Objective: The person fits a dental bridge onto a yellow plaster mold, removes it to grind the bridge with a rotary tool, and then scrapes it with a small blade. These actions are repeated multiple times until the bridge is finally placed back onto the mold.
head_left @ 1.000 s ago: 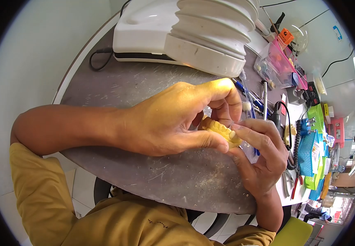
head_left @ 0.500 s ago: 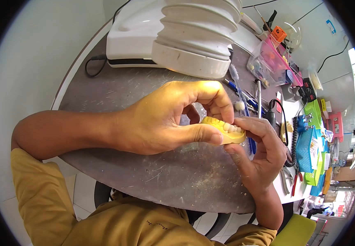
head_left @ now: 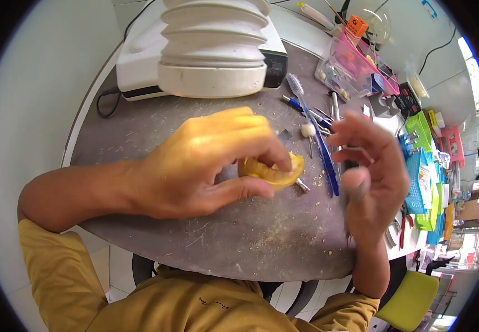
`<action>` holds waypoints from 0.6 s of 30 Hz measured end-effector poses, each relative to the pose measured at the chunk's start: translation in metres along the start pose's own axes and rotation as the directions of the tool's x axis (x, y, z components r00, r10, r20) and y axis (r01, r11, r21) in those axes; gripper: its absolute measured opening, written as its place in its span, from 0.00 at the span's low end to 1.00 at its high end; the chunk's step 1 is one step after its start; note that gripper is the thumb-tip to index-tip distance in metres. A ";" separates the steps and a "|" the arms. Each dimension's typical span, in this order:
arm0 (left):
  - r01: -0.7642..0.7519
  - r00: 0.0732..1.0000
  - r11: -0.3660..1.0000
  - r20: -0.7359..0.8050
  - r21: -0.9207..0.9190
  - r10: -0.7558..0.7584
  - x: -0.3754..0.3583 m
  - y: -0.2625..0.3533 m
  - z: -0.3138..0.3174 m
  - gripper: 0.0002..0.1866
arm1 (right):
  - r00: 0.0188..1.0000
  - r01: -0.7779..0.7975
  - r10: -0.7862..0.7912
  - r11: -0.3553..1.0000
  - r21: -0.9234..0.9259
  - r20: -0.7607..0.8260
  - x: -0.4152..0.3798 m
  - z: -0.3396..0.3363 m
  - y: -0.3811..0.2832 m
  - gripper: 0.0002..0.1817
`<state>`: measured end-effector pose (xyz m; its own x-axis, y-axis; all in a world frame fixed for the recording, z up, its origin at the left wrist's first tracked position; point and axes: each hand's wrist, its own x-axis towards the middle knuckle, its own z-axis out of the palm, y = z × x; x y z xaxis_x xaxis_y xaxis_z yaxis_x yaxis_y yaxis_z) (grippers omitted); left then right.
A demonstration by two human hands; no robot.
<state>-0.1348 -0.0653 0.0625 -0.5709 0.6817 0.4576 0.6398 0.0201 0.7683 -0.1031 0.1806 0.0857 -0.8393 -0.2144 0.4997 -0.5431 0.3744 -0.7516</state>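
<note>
A yellow dental model [head_left: 294,172], a plaster cast with a row of teeth, is gripped by my left hand [head_left: 217,160]. My thumb lies along its near side and my index fingertip presses on the tooth row, hiding part of it. To the right, apart from the model, my right hand [head_left: 377,177] is raised over the table, smeared a little by motion. Its fingers are bent but spread, with nothing visible between them. A blue-handled toothbrush [head_left: 328,160] lies on the table between the two hands.
Ahead stands a white machine with a ribbed hose [head_left: 212,80]. Pens and thin tools [head_left: 320,119] lie beyond the toothbrush. A pink and clear bin [head_left: 353,66] is at the back right, near blue and green baskets [head_left: 416,177]. Yellowish crumbs [head_left: 278,238] dot the grey table [head_left: 223,243].
My right hand has let go of the model and moved right, its fingers opening. My left hand has shifted left with the model, index fingertip now down on the teeth.
</note>
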 end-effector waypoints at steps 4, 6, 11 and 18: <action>-0.216 0.972 0.862 0.020 0.459 0.233 -0.005 0.005 0.010 0.18 | 0.991 -0.054 0.019 0.963 -0.264 -0.135 0.017 -0.020 0.000 0.11; -0.237 0.968 0.797 0.067 0.556 0.241 -0.009 0.007 0.012 0.17 | 0.994 0.014 -0.080 0.792 -0.610 -0.080 0.022 -0.028 0.001 0.06; -0.224 0.975 0.774 0.140 0.592 0.175 -0.013 0.016 0.013 0.17 | 0.992 -0.062 -0.033 0.723 -0.688 -0.124 0.025 -0.048 0.002 0.07; -0.150 0.983 0.878 0.165 0.454 0.083 -0.001 0.011 0.005 0.14 | 0.996 -0.082 0.076 0.688 -0.721 -0.042 0.023 -0.061 -0.003 0.06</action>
<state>-0.1244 -0.0620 0.0678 -0.4234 0.7922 0.4395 0.8812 0.2476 0.4026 -0.1196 0.2296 0.1260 -0.8761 -0.1477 0.4589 -0.2859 0.9256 -0.2478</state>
